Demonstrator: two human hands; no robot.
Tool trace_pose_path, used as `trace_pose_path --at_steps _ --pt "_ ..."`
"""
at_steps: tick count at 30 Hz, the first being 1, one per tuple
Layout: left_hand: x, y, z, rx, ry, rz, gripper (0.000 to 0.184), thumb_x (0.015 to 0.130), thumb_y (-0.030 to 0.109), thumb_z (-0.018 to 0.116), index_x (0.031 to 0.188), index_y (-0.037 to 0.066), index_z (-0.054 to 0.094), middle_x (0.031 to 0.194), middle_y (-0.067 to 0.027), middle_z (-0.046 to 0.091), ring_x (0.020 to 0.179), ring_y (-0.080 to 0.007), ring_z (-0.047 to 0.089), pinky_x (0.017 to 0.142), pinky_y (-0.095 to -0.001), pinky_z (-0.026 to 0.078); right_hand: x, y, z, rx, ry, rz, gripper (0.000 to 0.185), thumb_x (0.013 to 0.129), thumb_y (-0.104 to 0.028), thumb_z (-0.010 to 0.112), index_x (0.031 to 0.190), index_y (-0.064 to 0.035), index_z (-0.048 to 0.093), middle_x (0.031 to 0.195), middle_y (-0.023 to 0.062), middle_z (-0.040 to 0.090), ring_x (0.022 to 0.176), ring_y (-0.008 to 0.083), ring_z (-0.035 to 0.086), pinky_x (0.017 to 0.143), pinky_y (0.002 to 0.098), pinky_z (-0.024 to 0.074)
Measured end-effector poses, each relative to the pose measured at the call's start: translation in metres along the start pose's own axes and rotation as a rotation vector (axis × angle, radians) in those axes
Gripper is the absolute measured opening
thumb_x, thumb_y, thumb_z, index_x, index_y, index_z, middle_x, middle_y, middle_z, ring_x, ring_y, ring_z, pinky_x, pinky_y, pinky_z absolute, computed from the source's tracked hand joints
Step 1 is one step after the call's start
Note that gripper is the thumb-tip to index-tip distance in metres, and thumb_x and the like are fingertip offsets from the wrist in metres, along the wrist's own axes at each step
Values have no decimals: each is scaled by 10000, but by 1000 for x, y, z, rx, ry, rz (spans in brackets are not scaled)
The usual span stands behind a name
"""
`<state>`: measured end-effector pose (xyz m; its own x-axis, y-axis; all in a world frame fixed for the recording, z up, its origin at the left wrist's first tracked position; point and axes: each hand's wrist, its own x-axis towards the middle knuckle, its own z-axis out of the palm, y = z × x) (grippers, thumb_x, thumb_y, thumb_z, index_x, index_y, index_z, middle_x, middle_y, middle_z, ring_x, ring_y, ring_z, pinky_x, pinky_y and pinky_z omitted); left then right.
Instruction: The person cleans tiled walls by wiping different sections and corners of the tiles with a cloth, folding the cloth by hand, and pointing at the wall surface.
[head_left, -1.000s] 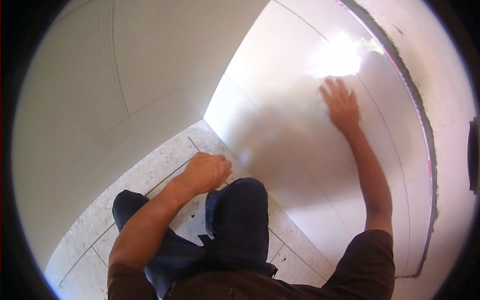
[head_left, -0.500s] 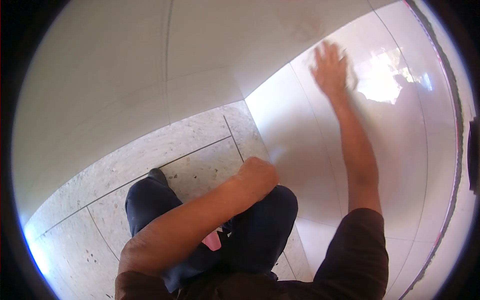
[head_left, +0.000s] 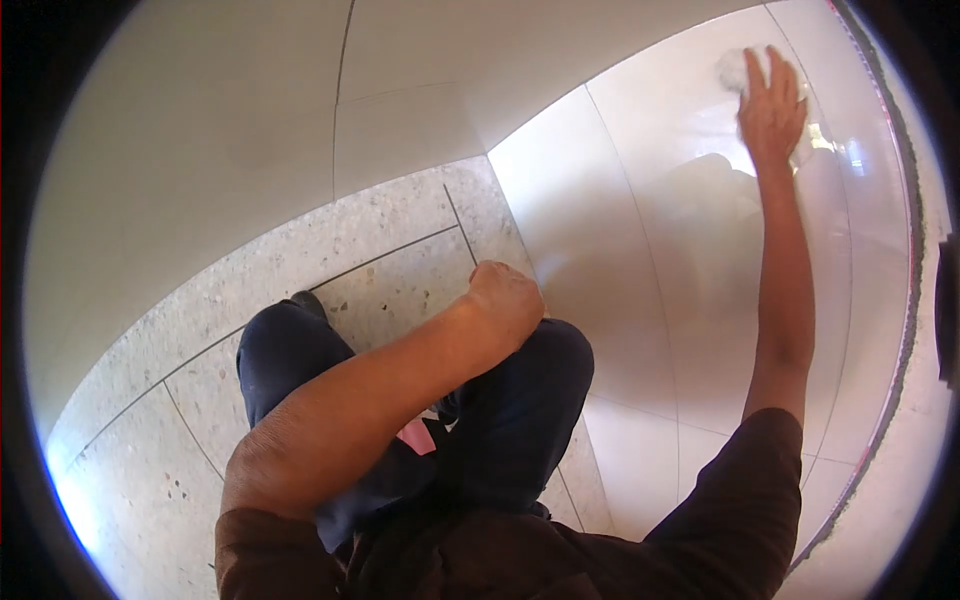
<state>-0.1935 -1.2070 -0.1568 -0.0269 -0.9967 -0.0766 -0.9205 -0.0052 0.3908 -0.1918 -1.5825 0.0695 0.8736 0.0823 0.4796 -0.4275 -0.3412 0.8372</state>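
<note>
The right hand (head_left: 772, 115) has slid across the shiny wall tile (head_left: 700, 260), away from the corner side.
In the head view, that hand is now up high by the thin line near the tile's right side, so the work has come to a new part of the wall. Its fingers are spread wide, and I see nothing held in them. I cannot tell if the palm touches the tile. A pale smudge (head_left: 735, 70) shows just beside the fingers; it may be only a shine. The left hand (head_left: 508, 300) has stayed by the right knee (head_left: 555, 365), curled into a loose fist; I see nothing in it. Something pink (head_left: 417, 437) peeks out below the left forearm (head_left: 390, 385). The stone floor (head_left: 395, 285) meets the tile below.
</note>
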Motion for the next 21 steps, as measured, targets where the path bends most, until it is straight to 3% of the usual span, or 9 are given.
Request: trace_pose_path --at_steps 4,8,12,14,16,18,20,21 --pt "1 -1 5 34 56 -38 81 744 104 705 755 59 771 788 -138 743 811 -281 750 657 -381 577 21 -32 28 -35 51 55 572 885 -196 667 1444 -248 557 1538 13 456 1399 268 442 1010 501 462" --pt "3 -5 3 -6 26 -38 87 750 102 698 764 58 772 791 -139 745 814 -289 750 666 -384 576 -20 -129 49 -38 -181 -180 534 948 -218 613 1476 -225 538 1602 68 403 1455 304 385 1094 547 396" --pt "7 -10 -4 -54 15 -68 103 760 107 705 811 63 782 858 -150 752 849 -296 750 686 -399 579 -144 -204 53 269 -445 -436 507 965 -194 569 1470 -203 529 1631 74 357 1509 295 309 1179 549 304" --pt "6 -11 -8 -59 -4 -92 111 760 110 710 828 64 785 881 -155 753 860 -296 750 691 -405 580 -210 -196 44 474 -394 -514 490 948 -173 575 1436 -186 548 1633 85 351 1501 309 327 1177 564 305" --pt "4 -6 -9 -40 14 -79 125 758 119 714 842 62 787 907 -162 753 869 -299 750 701 -416 582 -235 -162 10 451 -417 -512 482 945 -157 568 1426 -178 553 1628 90 360 1496 311 336 1176 563 310" --pt "4 -2 -9 -62 3 -69 130 760 122 711 845 60 786 898 -162 752 864 -301 750 703 -419 582 -238 -122 -5 432 -459 -508 475 942 -141 561 1416 -170 557 1622 94 369 1491 314 346 1174 561 315" --pt "2 0 -6 -79 -18 -59 134 761 125 707 848 58 786 889 -162 751 860 -303 750 705 -422 583 -219 -70 -15 367 -272 -384 482 954 -122 535 1432 -188 550 1606 90 399 1482 305 363 1167 550 331" --pt "0 1 -1 -48 4 -45 132 764 126 701 841 60 785 874 -161 750 857 -306 750 707 -422 584 -201 -45 -30 257 -280 -317 492 960 -114 521 1443 -207 544 1600 87 411 1478 300 373 1164 545 336"
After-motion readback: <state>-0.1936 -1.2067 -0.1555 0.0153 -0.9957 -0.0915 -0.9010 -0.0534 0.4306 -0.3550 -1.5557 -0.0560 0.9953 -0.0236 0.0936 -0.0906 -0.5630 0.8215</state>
